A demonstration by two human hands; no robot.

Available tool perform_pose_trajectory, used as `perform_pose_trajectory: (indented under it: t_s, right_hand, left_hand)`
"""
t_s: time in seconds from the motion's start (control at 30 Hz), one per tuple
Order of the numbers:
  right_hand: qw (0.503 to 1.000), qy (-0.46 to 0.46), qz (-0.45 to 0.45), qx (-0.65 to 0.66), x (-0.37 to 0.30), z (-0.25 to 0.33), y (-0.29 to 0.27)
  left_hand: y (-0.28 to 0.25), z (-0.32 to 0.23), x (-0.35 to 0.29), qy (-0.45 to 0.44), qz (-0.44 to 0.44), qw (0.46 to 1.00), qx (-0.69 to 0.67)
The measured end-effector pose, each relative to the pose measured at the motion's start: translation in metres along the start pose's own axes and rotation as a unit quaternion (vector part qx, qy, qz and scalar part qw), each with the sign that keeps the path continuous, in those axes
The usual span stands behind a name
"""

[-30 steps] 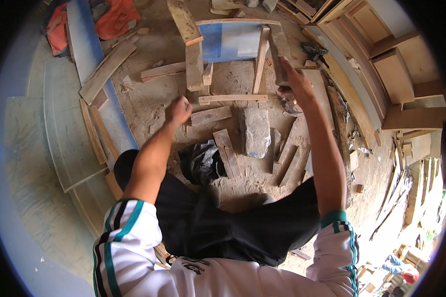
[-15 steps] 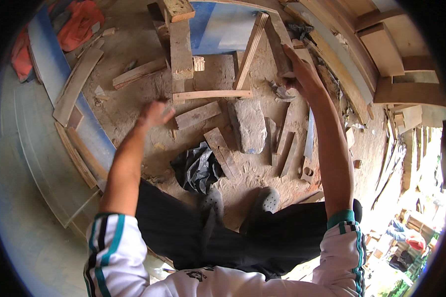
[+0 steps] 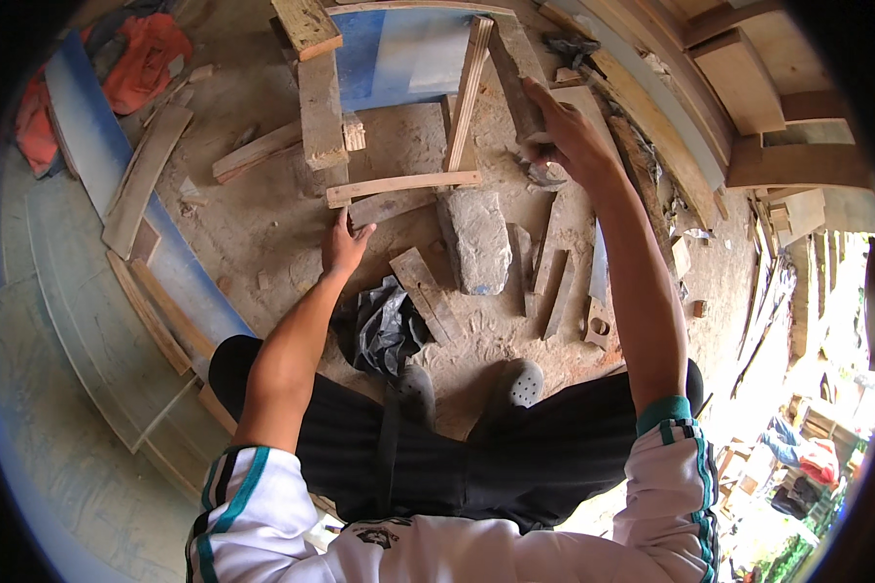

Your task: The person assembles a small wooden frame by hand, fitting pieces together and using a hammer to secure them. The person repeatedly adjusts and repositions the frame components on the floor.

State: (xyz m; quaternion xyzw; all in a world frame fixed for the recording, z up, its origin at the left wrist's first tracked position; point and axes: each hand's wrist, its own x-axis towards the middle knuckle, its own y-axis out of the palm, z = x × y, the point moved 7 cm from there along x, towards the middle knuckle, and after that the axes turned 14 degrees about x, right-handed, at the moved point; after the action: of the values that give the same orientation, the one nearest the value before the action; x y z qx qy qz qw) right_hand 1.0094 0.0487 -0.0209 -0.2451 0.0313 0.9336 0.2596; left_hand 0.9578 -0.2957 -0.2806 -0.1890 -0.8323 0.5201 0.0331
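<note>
At the left end of a thin curved wooden strip (image 3: 408, 183), my left hand (image 3: 344, 245) has its forefinger stretched up and its thumb apart; the fingertip seems to touch the strip. The strip spans the near side of a wooden frame, with an upright-looking layered wood piece (image 3: 469, 92) near its right end and a thick wooden block (image 3: 321, 117) at its left. My right hand (image 3: 576, 136) is closed around the near part of the frame's right-hand board (image 3: 515, 78), some fingers hidden. A grey metallic object (image 3: 546, 175), too blurred to name, lies beneath it.
A rough stone block (image 3: 478, 243), several wood offcuts (image 3: 426, 296) and a black plastic bag (image 3: 387, 325) lie on the dirt floor before my feet. A blue-and-white panel (image 3: 92, 121) and orange cloth (image 3: 151, 63) are at the left. Stacked timber (image 3: 685, 160) lines the right.
My left hand has moved right to the strip's left end. My right hand stays at the board. The whole view has shifted slightly.
</note>
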Motion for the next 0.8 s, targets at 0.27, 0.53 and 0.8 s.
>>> perform_pose_trajectory:
  t_s: [0.27,0.53,0.8]
  right_hand:
    - [1.000,-0.017,0.018,-0.006,0.000,0.009,0.006]
    - [1.000,-0.014,-0.004,-0.027,-0.016,0.009,0.019]
    - [1.000,0.001,0.020,0.013,-0.026,-0.009,0.029]
  left_hand:
    - [0.018,-0.007,0.015,-0.098,-0.045,0.982,-0.154]
    - [0.055,-0.038,0.032,-0.181,-0.028,0.953,-0.242]
    - [0.075,-0.042,0.033,-0.286,-0.043,0.935,-0.205]
